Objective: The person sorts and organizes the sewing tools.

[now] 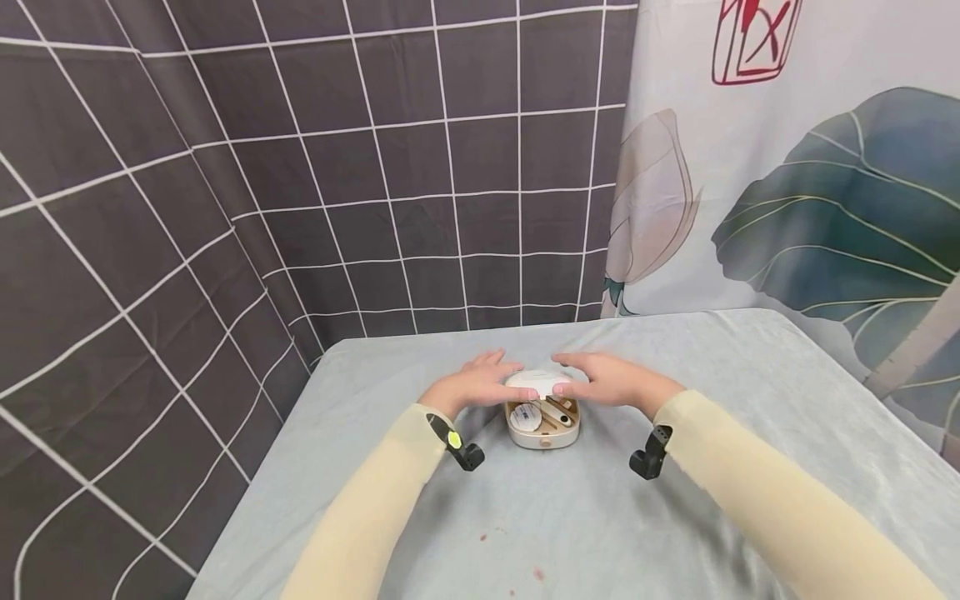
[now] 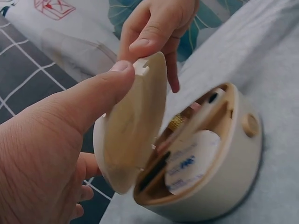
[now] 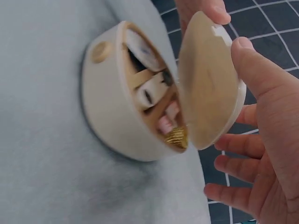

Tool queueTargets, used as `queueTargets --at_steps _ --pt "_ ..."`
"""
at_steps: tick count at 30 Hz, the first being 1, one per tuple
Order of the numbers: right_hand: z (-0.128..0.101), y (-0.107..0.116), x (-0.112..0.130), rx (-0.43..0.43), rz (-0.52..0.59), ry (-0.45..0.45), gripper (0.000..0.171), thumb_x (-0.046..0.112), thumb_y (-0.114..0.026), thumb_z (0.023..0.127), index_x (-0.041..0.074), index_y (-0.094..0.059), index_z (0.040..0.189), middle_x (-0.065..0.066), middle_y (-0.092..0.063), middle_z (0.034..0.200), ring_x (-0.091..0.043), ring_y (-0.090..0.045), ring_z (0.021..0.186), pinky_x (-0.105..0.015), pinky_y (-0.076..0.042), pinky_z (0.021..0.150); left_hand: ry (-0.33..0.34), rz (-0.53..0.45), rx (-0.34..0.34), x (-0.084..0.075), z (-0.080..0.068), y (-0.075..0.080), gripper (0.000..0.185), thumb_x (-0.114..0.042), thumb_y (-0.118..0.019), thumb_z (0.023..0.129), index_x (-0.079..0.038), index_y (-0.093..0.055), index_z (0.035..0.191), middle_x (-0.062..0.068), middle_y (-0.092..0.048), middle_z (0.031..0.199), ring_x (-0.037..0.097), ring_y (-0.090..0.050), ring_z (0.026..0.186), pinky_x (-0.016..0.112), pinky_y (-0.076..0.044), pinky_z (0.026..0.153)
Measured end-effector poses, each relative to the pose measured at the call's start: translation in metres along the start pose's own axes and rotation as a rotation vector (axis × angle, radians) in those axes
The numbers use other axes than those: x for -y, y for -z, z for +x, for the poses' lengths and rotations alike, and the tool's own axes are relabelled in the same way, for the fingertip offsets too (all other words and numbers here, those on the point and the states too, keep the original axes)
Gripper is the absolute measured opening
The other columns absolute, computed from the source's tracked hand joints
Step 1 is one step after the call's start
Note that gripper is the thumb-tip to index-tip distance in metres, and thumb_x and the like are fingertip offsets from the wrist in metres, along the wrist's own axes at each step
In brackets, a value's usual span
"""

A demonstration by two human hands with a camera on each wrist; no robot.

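A small white oval case (image 1: 545,441) stands on the table, its hinged lid (image 2: 140,126) tilted up. My left hand (image 1: 474,385) holds the lid's left side, thumb on the rim and fingers behind. On the lid's other side, my right hand (image 1: 617,380) has its thumb (image 3: 254,65) on the rim, the other fingers spread behind. Inside the tan compartments are a round white piece with blue print (image 2: 191,161), a white stick with a dark spot (image 3: 154,89), a gold coil-like bundle (image 3: 177,137) and small pink pieces (image 3: 168,119).
A pale grey cloth covers the table (image 1: 375,492), with a few small reddish spots near the front. Behind it hangs a dark curtain (image 1: 480,225) with a white grid. A leaf-printed white cloth (image 1: 750,167) hangs at the right.
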State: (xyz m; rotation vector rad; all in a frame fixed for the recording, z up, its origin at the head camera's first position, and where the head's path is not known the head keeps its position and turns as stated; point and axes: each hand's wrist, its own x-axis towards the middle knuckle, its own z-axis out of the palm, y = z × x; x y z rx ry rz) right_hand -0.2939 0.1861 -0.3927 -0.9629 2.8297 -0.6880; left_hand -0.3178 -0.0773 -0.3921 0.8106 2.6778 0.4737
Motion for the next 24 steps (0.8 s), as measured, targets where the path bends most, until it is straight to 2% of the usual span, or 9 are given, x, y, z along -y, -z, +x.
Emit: queueTargets --at_steps 5,8,11,16,24 --pt "-0.007 -0.013 -0.001 -0.015 -0.083 0.080 0.074 0.047 -0.068 0.095 -0.001 -0.048 0.147 -0.019 -0.056 0.144 -0.036 -0.053 0.132 -0.052 -0.041 0.110 -0.014 0.086 -0.039 -0.001 -0.002 -0.015 0.094 -0.075 -0.060 0.083 -0.022 -0.037 0.158 0.018 -0.016 0.167 0.037 -0.009 0.154 0.064 -0.008 0.120" --pt "-0.011 -0.023 -0.001 -0.027 -0.165 0.111 0.075 0.050 -0.071 0.092 0.000 -0.052 0.144 -0.023 -0.055 0.142 -0.038 -0.055 0.129 -0.053 -0.044 0.107 -0.011 0.171 -0.076 -0.003 -0.004 -0.026 0.107 -0.079 -0.064 0.075 -0.020 -0.033 0.159 0.019 -0.016 0.166 0.038 -0.011 0.154 0.064 -0.009 0.120" --pt "-0.014 -0.030 -0.003 -0.048 -0.219 0.128 0.080 0.052 -0.075 0.087 0.001 -0.053 0.144 -0.025 -0.053 0.142 -0.039 -0.058 0.124 -0.053 -0.047 0.103 0.002 0.209 -0.098 -0.007 -0.005 -0.033 0.115 -0.082 -0.066 0.072 -0.019 -0.029 0.160 0.018 -0.014 0.167 0.038 -0.010 0.154 0.063 -0.009 0.120" --pt "-0.015 -0.039 -0.008 -0.089 -0.179 0.128 0.087 0.049 -0.082 0.079 0.003 -0.050 0.145 -0.024 -0.048 0.144 -0.038 -0.058 0.122 -0.052 -0.048 0.102 0.038 0.154 -0.112 -0.010 -0.007 -0.035 0.115 -0.079 -0.070 0.071 -0.022 -0.026 0.161 0.016 -0.012 0.168 0.038 -0.007 0.154 0.062 -0.007 0.121" --pt "-0.017 -0.045 -0.010 -0.110 -0.100 0.096 0.086 0.045 -0.087 0.074 0.003 -0.053 0.141 -0.021 -0.049 0.142 -0.037 -0.057 0.123 -0.053 -0.048 0.102 0.065 0.111 -0.109 -0.005 -0.004 -0.043 0.117 -0.082 -0.071 0.067 -0.028 -0.026 0.161 0.017 -0.011 0.168 0.038 -0.007 0.154 0.063 -0.008 0.120"
